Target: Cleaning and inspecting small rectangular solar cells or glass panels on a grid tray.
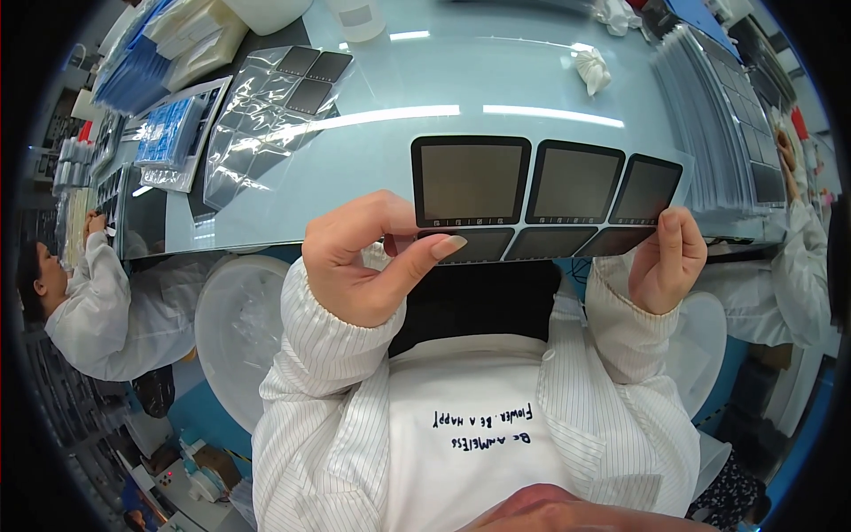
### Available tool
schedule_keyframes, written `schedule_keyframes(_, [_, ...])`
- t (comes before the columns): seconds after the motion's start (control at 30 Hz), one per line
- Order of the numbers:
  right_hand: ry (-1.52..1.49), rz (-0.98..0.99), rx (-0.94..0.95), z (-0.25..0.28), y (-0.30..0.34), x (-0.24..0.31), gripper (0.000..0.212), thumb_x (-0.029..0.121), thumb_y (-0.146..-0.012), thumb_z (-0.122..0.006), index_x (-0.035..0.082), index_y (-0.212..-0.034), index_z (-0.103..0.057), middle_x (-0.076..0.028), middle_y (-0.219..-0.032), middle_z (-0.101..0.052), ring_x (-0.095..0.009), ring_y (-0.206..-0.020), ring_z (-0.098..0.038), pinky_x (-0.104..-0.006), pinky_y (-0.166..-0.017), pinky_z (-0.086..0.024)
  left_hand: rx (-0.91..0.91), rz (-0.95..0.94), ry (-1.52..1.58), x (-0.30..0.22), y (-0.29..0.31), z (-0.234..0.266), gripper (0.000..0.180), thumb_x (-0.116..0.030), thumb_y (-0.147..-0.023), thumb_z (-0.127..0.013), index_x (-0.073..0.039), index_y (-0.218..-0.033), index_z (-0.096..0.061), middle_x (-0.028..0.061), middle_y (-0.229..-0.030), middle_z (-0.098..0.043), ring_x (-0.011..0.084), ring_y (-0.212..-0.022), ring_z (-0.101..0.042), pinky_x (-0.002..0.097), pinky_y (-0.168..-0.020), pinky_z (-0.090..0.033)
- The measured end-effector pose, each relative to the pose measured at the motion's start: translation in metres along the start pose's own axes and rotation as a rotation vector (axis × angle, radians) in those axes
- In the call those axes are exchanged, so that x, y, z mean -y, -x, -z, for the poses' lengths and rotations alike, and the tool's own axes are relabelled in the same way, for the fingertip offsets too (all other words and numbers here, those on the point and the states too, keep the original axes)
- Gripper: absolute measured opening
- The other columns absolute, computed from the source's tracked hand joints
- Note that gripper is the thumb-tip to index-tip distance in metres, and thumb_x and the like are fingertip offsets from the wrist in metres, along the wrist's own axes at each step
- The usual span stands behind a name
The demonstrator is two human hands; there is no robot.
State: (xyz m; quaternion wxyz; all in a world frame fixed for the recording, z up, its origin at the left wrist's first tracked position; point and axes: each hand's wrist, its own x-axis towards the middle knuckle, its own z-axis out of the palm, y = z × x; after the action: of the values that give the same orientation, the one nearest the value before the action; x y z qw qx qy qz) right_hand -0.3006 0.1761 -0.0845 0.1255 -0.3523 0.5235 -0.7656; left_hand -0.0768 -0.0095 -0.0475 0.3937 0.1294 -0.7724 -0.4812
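Observation:
Between my hands, tilted above the near edge of the table, is a clear sheet of dark panels (471,183). The panels have black frames and stand in two rows, three across; the lower row bends back and looks foreshortened. My left hand (359,262) is closed on the sheet's lower left corner, its thumb lying over a lower panel. At the right end, my right hand (667,266) pinches the edge between thumb and fingers. To the left on the table lies a clear pocketed plastic sheet (257,133) with three dark panels at its far end.
A tall stack of panel sheets (705,115) stands at the right. Crumpled white tissue (593,70) and a white bottle (357,19) sit farther back. Blue-and-clear packs (168,133) lie far left. White bins (232,310) flank me below the table. People in white coats (106,301) work on both sides.

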Motion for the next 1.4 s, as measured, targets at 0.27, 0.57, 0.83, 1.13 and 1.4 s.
schedule_keyframes(0.27, [0.045, 0.026, -0.003, -0.003, 0.002, 0.002, 0.015, 0.006, -0.093, -0.053, -0.006, -0.087, -0.059, -0.003, -0.081, -0.06, -0.008, -0.075, -0.051, -0.0211, -0.075, -0.039, -0.005, -0.001, 0.019, 0.0, 0.002, 0.004, 0.009, -0.002, -0.073, -0.075, 0.0, -0.078, -0.068, 0.0042, -0.063, -0.061, 0.0073, -0.05, -0.049, 0.02, -0.047, -0.035])
schedule_keyframes(0.57, [0.129, 0.11, 0.069, -0.019, -0.002, 0.01, 0.017, 0.006, -0.087, -0.061, -0.005, -0.074, -0.059, -0.002, -0.062, -0.053, -0.007, -0.056, -0.04, -0.0227, -0.052, -0.028, -0.078, 0.028, 0.112, 0.003, 0.006, 0.015, 0.007, 0.0, -0.076, -0.071, 0.001, -0.078, -0.065, 0.0045, -0.067, -0.063, 0.0077, -0.054, -0.049, 0.0199, -0.053, -0.036])
schedule_keyframes(0.83, [0.134, 0.153, 0.097, -0.026, -0.002, 0.012, 0.014, 0.004, -0.087, -0.061, -0.005, -0.076, -0.061, -0.004, -0.065, -0.059, -0.008, -0.055, -0.046, -0.0211, -0.05, -0.032, -0.119, 0.082, 0.129, 0.003, 0.012, 0.022, 0.01, -0.006, -0.08, -0.071, 0.001, -0.08, -0.064, 0.0055, -0.075, -0.065, 0.0086, -0.062, -0.052, 0.0209, -0.062, -0.04])
schedule_keyframes(1.13, [0.147, 0.179, 0.118, -0.03, -0.001, 0.016, 0.014, 0.003, -0.086, -0.061, -0.005, -0.075, -0.061, -0.006, -0.063, -0.058, -0.009, -0.052, -0.045, -0.0213, -0.048, -0.032, -0.118, 0.07, 0.168, 0.005, 0.012, 0.027, 0.009, -0.004, -0.081, -0.069, 0.003, -0.083, -0.063, 0.0076, -0.079, -0.065, 0.0099, -0.068, -0.055, 0.0223, -0.066, -0.041])
schedule_keyframes(1.4, [0.116, 0.168, 0.171, -0.041, -0.003, 0.019, 0.014, 0.003, -0.086, -0.061, -0.007, -0.075, -0.062, -0.007, -0.063, -0.059, -0.01, -0.051, -0.048, -0.0214, -0.047, -0.034, -0.118, 0.059, 0.283, 0.018, 0.015, 0.037, 0.007, 0.0, -0.082, -0.065, 0.005, -0.086, -0.06, 0.0079, -0.084, -0.065, 0.0088, -0.072, -0.053, 0.0215, -0.069, -0.041])
